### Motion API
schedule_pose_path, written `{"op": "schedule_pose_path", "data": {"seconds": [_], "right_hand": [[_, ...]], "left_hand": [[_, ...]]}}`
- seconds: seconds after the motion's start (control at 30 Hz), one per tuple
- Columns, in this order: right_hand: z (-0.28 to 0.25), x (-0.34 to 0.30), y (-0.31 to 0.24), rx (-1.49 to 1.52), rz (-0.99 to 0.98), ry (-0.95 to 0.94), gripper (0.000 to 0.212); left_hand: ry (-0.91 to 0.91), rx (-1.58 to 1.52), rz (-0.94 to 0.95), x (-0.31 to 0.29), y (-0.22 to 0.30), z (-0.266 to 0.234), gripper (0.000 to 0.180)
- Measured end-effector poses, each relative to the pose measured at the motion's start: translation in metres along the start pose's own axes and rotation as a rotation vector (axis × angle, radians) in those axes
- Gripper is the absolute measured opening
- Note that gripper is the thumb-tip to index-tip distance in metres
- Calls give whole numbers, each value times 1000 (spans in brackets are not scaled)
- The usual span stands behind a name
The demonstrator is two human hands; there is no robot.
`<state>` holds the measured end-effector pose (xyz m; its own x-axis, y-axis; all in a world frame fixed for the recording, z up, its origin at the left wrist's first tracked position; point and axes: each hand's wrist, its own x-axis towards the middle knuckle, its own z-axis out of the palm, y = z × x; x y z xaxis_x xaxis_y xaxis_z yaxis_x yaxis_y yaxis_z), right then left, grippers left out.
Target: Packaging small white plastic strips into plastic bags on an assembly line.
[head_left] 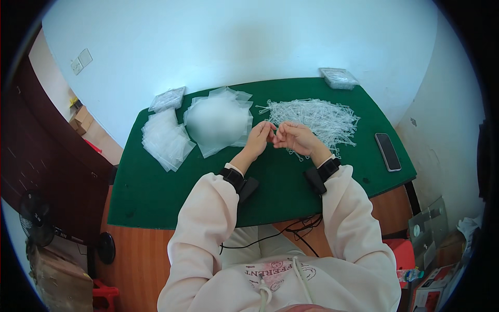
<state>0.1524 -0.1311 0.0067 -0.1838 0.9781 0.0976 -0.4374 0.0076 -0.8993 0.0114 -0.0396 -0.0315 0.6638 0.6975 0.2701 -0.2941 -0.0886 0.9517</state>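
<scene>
My left hand and my right hand meet above the middle of the green table, fingertips close together. Both are closed in a pinch, and whatever sits between the fingers is too small to make out. Just beyond and to the right of my right hand spreads a heap of small clear pieces with looped ends, some strays lying by its wrist. To the left of my left hand lies a pile of large clear plastic bags. Farther left is a fanned stack of smaller clear bags.
A phone lies near the right edge of the green table. One clear packed bundle stands at the back left, another clear box-like pack at the back right. Black cables hang below the front edge.
</scene>
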Motion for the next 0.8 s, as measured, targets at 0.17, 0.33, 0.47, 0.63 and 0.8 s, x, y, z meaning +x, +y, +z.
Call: {"op": "schedule_pose_path", "data": {"seconds": [0.17,0.33,0.47,0.63,0.8], "right_hand": [[4,0,2,67,6,-29,17],[-14,6,5,-11,148,-49,15],[-12,2,-15,-27,-82,247,12],[-32,-3,-24,-77,-330,434,11],[-51,4,-9,-245,-526,582,13]], "left_hand": [[-63,50,26,-1,1,1,20],[-79,272,18,0,-1,2,20],[-57,494,175,0,-1,4,20],[-43,832,402,6,5,19,15],[-197,1115,428,19,-2,35,12]]}}
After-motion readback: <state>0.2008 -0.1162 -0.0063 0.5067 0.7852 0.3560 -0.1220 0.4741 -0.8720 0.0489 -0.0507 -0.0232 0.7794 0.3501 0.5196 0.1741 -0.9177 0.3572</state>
